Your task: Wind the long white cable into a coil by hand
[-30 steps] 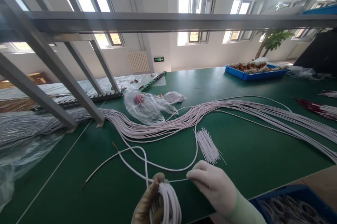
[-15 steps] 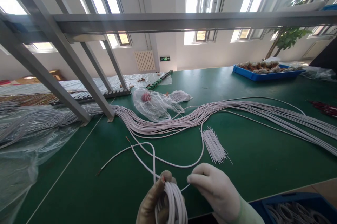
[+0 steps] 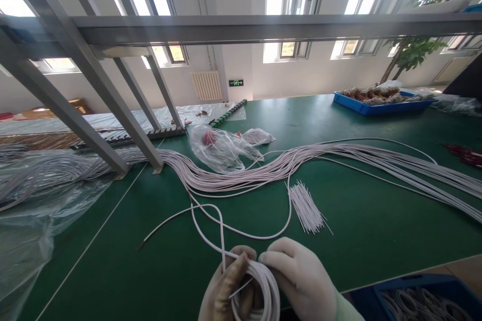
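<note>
Head view: your left hand [image 3: 229, 291], in a brownish glove, grips a coil of white wire [image 3: 259, 286] at the near edge of the green table [image 3: 376, 220]. Your right hand [image 3: 297, 281], in a white glove, pinches the same coil from the right, touching it. The wire's loose end loops away to the left. Farther off lie a long wire bundle [image 3: 339, 157] and a fan of short cut pieces [image 3: 307, 208].

Left hand [image 3: 228, 291] curled closed, thumb up, gloved right hand [image 3: 301, 278] pinching, fingertips meeting
</note>
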Motion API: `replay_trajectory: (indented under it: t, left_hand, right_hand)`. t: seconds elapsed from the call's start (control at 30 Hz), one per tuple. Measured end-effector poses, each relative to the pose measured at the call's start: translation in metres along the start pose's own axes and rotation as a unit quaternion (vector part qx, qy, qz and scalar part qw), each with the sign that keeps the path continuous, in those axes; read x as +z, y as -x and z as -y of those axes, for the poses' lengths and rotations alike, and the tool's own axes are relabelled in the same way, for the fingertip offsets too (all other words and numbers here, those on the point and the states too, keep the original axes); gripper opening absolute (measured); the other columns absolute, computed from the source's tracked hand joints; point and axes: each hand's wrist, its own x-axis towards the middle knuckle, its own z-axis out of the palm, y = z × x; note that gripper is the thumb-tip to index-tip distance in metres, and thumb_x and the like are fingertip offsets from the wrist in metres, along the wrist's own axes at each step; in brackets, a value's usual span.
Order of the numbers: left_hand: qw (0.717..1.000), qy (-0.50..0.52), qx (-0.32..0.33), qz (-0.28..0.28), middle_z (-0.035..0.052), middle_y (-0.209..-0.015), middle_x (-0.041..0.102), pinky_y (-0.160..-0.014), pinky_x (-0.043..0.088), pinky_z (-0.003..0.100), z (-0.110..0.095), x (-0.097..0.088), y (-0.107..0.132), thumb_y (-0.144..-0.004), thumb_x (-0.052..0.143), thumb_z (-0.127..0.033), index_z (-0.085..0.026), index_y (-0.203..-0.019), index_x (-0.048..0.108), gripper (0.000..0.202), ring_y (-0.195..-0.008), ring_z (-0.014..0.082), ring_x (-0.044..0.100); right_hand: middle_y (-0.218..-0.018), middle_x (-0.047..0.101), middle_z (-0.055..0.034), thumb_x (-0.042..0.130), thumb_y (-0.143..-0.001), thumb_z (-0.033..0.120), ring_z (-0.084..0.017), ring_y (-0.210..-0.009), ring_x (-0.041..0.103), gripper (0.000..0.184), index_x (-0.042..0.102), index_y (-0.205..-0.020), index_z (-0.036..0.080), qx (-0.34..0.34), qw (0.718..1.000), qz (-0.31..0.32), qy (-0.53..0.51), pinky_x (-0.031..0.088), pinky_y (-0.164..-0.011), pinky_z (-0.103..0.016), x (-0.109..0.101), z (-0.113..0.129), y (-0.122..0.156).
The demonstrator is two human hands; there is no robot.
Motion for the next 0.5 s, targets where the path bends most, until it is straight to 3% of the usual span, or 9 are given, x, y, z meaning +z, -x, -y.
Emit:
replay_trajectory:
  t: [0.07,0.17,0.27,0.33,0.43,0.5]
  left_hand:
    - [0.999,-0.032,0.028,-0.019,0.0008,-0.068,0.07,-0.064,0.06,0.025,0.0,-0.002,-0.002,-0.087,0.08,-0.043,-0.023,-0.087,0.08,0.02,-0.068,0.0204,0.072]
    - [0.998,-0.046,0.034,-0.027,0.0021,-0.076,0.076,-0.07,0.062,0.026,-0.002,-0.013,-0.008,-0.085,0.082,-0.046,-0.025,-0.088,0.081,0.021,-0.079,0.0238,0.077]
    - [0.998,-0.047,-0.013,0.04,0.0036,-0.077,0.079,-0.068,0.063,0.029,-0.006,-0.024,-0.014,-0.071,0.095,-0.044,-0.025,-0.086,0.082,0.028,-0.071,0.0242,0.076]
    - [0.996,-0.067,-0.024,0.054,0.0026,-0.074,0.078,-0.066,0.063,0.03,-0.01,-0.023,-0.013,-0.063,0.1,-0.038,-0.025,-0.086,0.082,0.031,-0.067,0.0238,0.075]
    - [0.991,-0.092,0.055,-0.076,0.001,-0.072,0.076,-0.061,0.059,0.028,-0.012,-0.003,-0.001,-0.084,0.084,-0.035,-0.025,-0.082,0.079,0.011,-0.064,0.0205,0.072]
    - [0.981,-0.113,0.071,-0.139,0.0004,-0.068,0.072,-0.058,0.056,0.028,-0.014,0.013,0.008,-0.091,0.074,-0.029,-0.025,-0.075,0.077,0.017,-0.061,0.019,0.068]
  right_hand:
    - [-0.093,0.073,-0.0084,0.052,-0.106,0.02,-0.022,-0.079,0.069,0.02,0.072,-0.107,0.019,0.014,1.0,-0.008,-0.011,0.059,-0.068,-0.032,0.002,-0.002,0.001]
    - [-0.099,0.073,-0.0079,0.052,-0.104,0.019,-0.023,-0.086,0.07,0.022,0.07,-0.116,0.022,0.051,0.998,0.001,-0.049,0.06,-0.076,-0.035,0.001,-0.003,0.002]
    - [-0.112,0.072,-0.0075,0.047,-0.103,0.018,-0.023,-0.1,0.07,0.032,0.066,-0.128,0.024,0.115,0.983,0.019,-0.139,0.061,-0.09,-0.038,-0.004,0.001,0.002]
    - [-0.124,0.07,-0.0074,0.054,-0.097,0.017,-0.024,-0.115,0.068,0.045,0.06,-0.14,0.027,0.155,0.97,0.037,-0.183,0.058,-0.103,-0.042,-0.006,0.006,0.001]
    - [-0.142,0.063,-0.0103,0.071,-0.081,0.018,-0.031,-0.131,0.062,0.075,0.051,-0.153,0.026,0.202,0.962,0.078,-0.167,0.052,-0.115,-0.049,-0.004,0.014,-0.001]
    - [-0.149,0.059,-0.0125,0.073,-0.078,0.021,-0.035,-0.133,0.061,0.083,0.048,-0.156,0.024,0.231,0.956,0.109,-0.141,0.052,-0.115,-0.052,0.002,0.019,-0.003]
